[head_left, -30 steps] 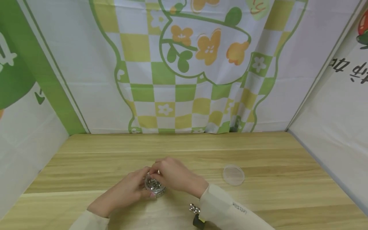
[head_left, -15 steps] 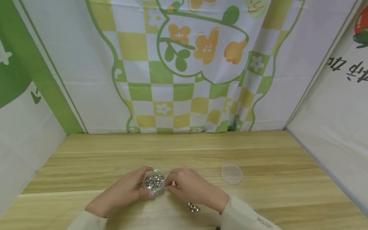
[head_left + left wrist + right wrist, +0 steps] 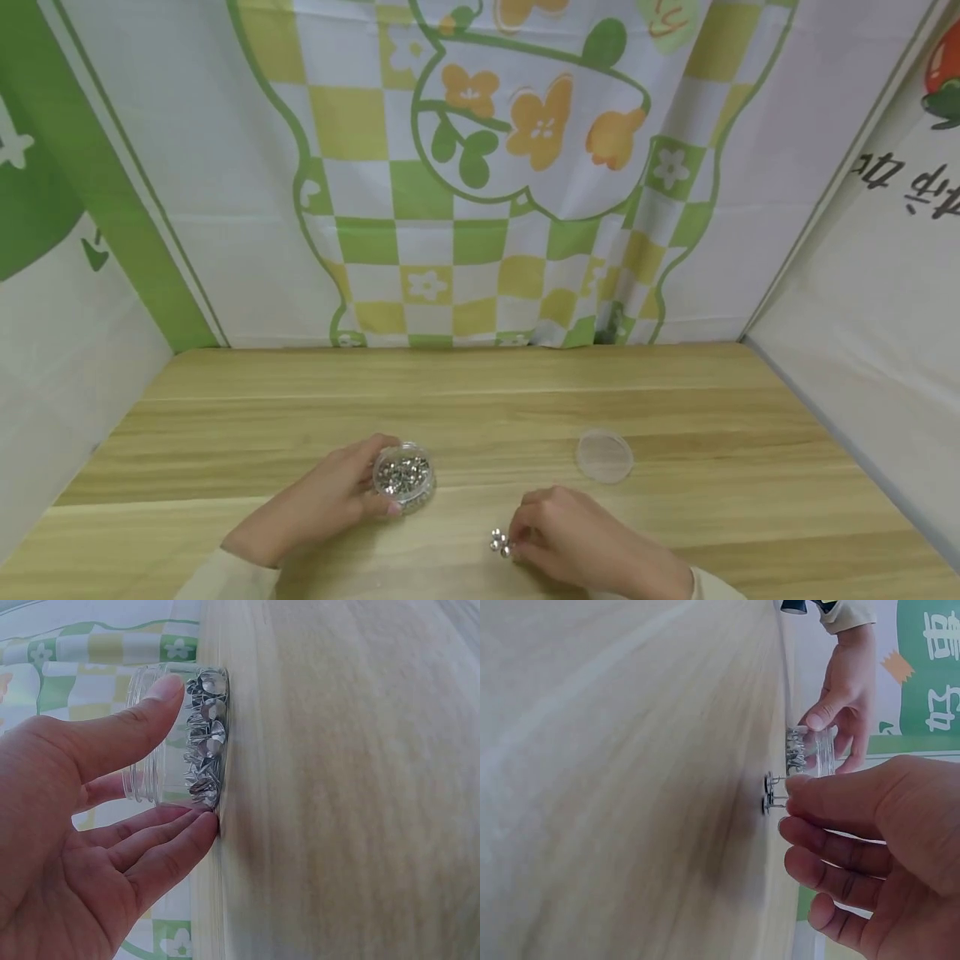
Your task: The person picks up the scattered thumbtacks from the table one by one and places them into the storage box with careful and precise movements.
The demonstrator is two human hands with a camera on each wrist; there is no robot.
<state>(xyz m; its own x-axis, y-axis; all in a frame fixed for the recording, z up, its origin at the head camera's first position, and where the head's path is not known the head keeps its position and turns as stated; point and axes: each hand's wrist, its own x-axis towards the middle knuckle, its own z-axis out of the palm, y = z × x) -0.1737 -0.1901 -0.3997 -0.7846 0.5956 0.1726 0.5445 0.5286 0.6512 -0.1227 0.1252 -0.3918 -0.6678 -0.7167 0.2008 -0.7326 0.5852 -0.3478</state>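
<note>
My left hand point(image 3: 330, 500) holds a clear round jar point(image 3: 166, 735) upright on the table, thumb on one side and fingers on the other. Silver thumbtacks point(image 3: 206, 739) fill its lower part; the jar's top is uncovered. To the right, a small cluster of thumbtacks point(image 3: 499, 542) rests on the wood, heads down and pins up, as the right wrist view shows. My right hand point(image 3: 573, 533) is at that cluster, thumb and index fingertip closing around a pin; the other fingers are bent. The fingers partly hide the cluster.
A clear round lid point(image 3: 605, 456) lies flat on the wooden table point(image 3: 300, 392), behind the right hand. A patterned cloth point(image 3: 480, 242) hangs along the table's back edge. Printed white panels stand at both sides.
My right hand has come out of the jar and moved right and toward me, to the cluster of thumbtacks. The left hand keeps holding the jar in place.
</note>
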